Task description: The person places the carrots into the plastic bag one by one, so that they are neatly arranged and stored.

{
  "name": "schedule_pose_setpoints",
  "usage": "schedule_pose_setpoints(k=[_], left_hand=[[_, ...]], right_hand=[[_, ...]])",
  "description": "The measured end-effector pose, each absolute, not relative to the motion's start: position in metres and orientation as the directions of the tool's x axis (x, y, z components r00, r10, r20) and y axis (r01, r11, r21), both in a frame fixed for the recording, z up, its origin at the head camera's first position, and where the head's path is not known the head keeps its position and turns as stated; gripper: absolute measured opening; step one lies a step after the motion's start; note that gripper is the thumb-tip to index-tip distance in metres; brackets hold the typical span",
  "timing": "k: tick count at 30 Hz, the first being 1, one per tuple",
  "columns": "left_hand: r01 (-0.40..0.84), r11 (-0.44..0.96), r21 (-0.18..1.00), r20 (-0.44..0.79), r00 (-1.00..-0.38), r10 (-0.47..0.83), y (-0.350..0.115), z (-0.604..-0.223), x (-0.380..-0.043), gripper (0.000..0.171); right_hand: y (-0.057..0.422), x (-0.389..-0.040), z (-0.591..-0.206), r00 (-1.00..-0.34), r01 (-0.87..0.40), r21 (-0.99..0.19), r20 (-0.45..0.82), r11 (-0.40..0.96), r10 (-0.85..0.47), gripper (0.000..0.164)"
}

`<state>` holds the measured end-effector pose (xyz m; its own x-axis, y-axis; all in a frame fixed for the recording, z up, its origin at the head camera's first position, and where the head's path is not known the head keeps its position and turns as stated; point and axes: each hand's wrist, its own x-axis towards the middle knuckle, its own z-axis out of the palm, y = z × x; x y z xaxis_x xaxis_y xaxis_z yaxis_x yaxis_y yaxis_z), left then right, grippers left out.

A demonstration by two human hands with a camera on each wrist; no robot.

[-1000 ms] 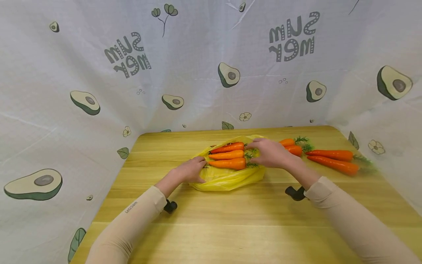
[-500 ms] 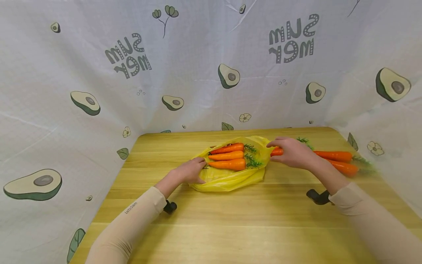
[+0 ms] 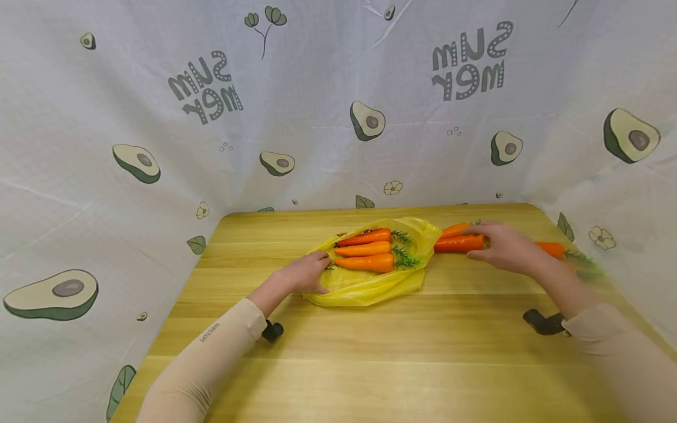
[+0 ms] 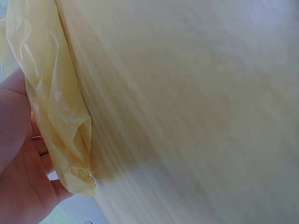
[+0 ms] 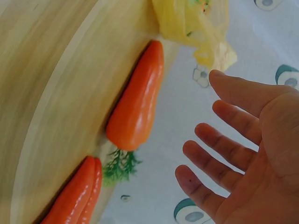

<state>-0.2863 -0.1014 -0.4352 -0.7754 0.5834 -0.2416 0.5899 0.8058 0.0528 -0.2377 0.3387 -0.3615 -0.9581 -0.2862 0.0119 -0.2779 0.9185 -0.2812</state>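
A yellow plastic bag (image 3: pixel 365 295) lies with its mouth spread, and several orange carrots (image 3: pixel 370 264) with green tops rest inside it. At the bag's left end my left hand (image 3: pixel 304 275) grips the rim; in the left wrist view crumpled yellow film covers part of the fingers. My right hand (image 3: pixel 510 251) hovers over the top end of a carrot (image 3: pixel 456 244) just right of the bag. The right wrist view shows that hand's fingers (image 5: pixel 219 144) spread and relaxed, apart from the carrot (image 5: pixel 138 100) beside them.
A second carrot (image 3: pixel 455 230) lies behind the nearer one, partly hidden by the hand. Farther right lie more carrots (image 3: pixel 550 249), mostly covered by the right forearm. The wooden table (image 3: pixel 370 364) meets a white avocado-print cloth (image 3: pixel 317 117) at the back and sides.
My right hand has moved right from the tops of the bagged carrots to the carrots outside, leaving those green tops uncovered. My left hand has stayed at the bag.
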Motion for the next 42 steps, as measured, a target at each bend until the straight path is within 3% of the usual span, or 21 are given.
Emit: schedule_pose_setpoints(k=[11,22,42], left_hand=[[0.588,0.806,0.068,-0.244,-0.773,0.585,-0.102,-0.435,-0.287,0.084],[0.591,0.804,0.065,-0.244,-0.772,0.587,-0.102,-0.433,-0.286,0.084],[0.588,0.807,0.060,-0.249,-0.774,0.583,-0.102,-0.433,-0.286,0.084]], right_hand=[[0.380,-0.236,-0.374,-0.953,-0.304,-0.272,0.079,0.913,-0.294,0.059],[0.407,-0.230,-0.384,-0.980,-0.198,-0.254,0.020,0.947,-0.199,0.068],[0.458,-0.226,-0.402,-0.987,-0.159,-0.123,-0.010,0.980,-0.161,0.075]])
